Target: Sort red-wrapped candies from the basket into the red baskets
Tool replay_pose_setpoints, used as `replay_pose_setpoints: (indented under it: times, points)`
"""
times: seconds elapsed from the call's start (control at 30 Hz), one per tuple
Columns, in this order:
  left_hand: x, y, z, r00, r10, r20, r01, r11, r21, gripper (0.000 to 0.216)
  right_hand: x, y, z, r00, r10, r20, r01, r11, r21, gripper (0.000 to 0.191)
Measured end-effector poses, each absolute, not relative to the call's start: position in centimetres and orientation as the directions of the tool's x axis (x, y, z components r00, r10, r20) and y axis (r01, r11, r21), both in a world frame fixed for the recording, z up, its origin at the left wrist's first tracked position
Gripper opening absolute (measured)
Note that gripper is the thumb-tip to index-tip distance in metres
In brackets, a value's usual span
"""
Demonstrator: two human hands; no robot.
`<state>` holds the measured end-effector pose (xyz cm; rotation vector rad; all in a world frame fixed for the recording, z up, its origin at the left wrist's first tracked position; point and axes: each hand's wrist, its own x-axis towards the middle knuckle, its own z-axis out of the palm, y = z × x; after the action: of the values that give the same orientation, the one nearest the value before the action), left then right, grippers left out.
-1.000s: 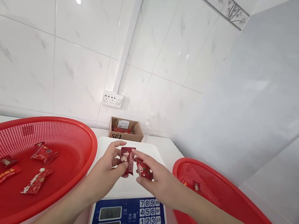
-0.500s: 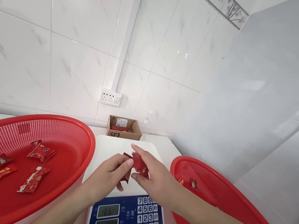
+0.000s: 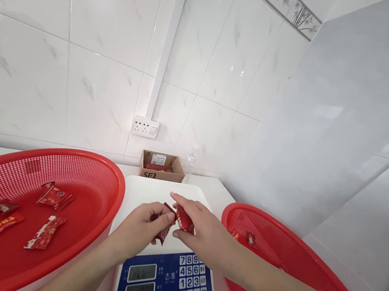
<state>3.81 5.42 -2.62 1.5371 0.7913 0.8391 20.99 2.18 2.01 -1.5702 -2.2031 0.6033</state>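
Over the white plate of a blue-panelled digital scale [image 3: 170, 279], my two hands are close together. My left hand [image 3: 142, 230] pinches a small dark red wrapped packet [image 3: 163, 235] between thumb and fingers. In my right hand [image 3: 205, 228], thumb below and fingers above, is a brighter red wrapped packet [image 3: 184, 220]. The two packets nearly meet; whether they touch is hard to tell. What is inside the wrappers cannot be seen.
To the left is a big red mesh basket [image 3: 121, 188] with several red packets in it. Another red basket [image 3: 230, 212] with a few packets stands to the right. Behind the scale are a cardboard box [image 3: 162, 175] and a clear bottle [image 3: 191, 162], near the tiled wall.
The dark red packet in my left hand has turned and shifted slightly right. My right hand has moved a little down and right, with the red packet still held.
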Motion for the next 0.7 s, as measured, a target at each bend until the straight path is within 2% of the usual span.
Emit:
replay_pose_setpoints:
  times: [0.1,0.3,0.5,0.7]
  points:
    - [3.8,5.4,-2.8,0.54,0.836,0.096,0.024,-0.129,0.991,0.048,20.9,2.1,1.9,-0.324,0.944,0.058,0.807,0.308,-0.504,0.072]
    - [3.9,5.0,-2.8,0.565,0.821,0.075,0.032,-0.113,0.993,0.042,20.5,1.9,1.4,-0.471,0.874,0.118,0.773,0.473,-0.423,0.067]
    - [3.4,5.1,-1.8,0.56,0.826,0.069,-0.011,-0.076,0.997,0.039,20.5,2.1,1.8,-0.436,0.89,0.135,0.781,0.448,-0.434,0.071]
    - [3.2,5.3,-1.9,0.54,0.837,0.093,-0.004,-0.108,0.994,0.04,20.4,2.4,2.2,-0.362,0.927,0.093,0.823,0.365,-0.435,0.071]
